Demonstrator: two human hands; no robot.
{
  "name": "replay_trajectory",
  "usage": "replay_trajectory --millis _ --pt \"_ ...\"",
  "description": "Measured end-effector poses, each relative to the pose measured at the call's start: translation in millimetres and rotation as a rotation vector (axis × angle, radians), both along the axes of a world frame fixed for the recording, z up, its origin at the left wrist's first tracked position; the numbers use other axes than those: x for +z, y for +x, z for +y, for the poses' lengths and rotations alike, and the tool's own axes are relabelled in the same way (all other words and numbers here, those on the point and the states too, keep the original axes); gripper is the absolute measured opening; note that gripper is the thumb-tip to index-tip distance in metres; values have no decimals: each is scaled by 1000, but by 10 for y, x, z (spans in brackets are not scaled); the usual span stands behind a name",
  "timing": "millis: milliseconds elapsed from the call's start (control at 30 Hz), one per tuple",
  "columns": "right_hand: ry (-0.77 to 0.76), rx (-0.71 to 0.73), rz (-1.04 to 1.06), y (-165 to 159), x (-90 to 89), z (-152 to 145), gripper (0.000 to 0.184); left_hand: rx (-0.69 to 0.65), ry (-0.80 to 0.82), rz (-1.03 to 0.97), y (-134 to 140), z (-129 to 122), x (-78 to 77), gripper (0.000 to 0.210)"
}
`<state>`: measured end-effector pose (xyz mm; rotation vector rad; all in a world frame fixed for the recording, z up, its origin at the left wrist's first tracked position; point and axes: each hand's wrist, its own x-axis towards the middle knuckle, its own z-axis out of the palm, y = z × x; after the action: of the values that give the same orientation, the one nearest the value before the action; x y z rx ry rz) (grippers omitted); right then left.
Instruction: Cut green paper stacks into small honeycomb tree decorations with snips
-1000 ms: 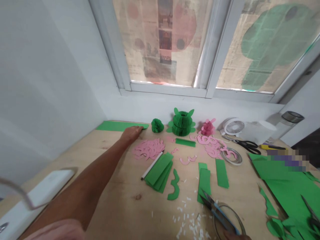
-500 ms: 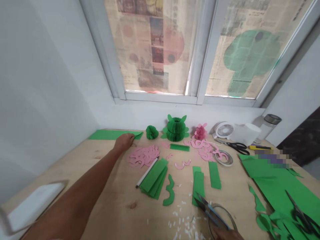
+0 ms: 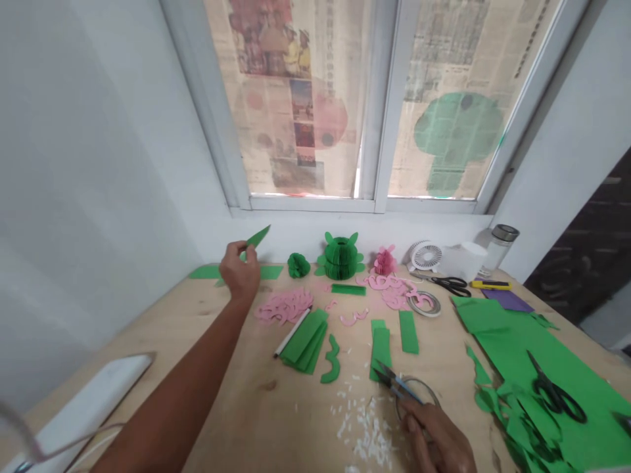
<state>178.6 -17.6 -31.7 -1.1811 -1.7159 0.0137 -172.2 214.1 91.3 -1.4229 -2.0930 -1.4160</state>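
Note:
My left hand (image 3: 240, 270) is raised at the far left of the table, its fingers pinched on a piece of green paper (image 3: 259, 236) that points up to the right. Behind and below it lies a flat green paper strip (image 3: 271, 271). My right hand (image 3: 436, 433) is closed round the scissors (image 3: 400, 384) at the front, their blades a little apart. The tips reach over the lower end of two overlapping green paper strips (image 3: 381, 348). Another green strip (image 3: 408, 332) lies just beyond.
Pink paper cutouts (image 3: 286, 306), fanned green strips (image 3: 306, 341), a wavy green cutout (image 3: 332, 360) and white scraps (image 3: 367, 437) cover the middle. Folded paper figures (image 3: 341, 258) and a small fan (image 3: 426, 255) stand along the wall. Black scissors (image 3: 555, 394) rest on green sheets (image 3: 576, 368) at right.
My left hand has lifted the green paper up off the strip at the back. The view has shifted, and more of my right hand with the scissors shows.

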Motion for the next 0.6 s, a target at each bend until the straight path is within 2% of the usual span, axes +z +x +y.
replay_trajectory --millis 167,267,300,367,433,500,567,600 --pt "-49 66 -34 27 192 -52 24 -180 309 -11 477 -804 394 19" --pt "-97 28 20 15 221 -78 25 -360 415 -179 623 -1294 622 18" --pt "-104 31 34 9 218 -85 25 -462 383 -304 660 -1426 681 18" --pt "-121 43 58 1 204 -93 26 -677 213 -575 734 -1633 752 19" --pt "-144 58 88 -3 190 -91 26 -825 -15 -845 830 -1774 743 17" --pt "-169 81 129 -6 177 -82 27 -978 -193 -1024 961 -1867 656 18" --pt "-187 110 177 -9 171 -71 27 -1090 -278 -1159 1121 -1924 518 22" --pt "-195 125 200 -9 172 -68 26 -1097 -266 -1222 1203 -1939 439 24"
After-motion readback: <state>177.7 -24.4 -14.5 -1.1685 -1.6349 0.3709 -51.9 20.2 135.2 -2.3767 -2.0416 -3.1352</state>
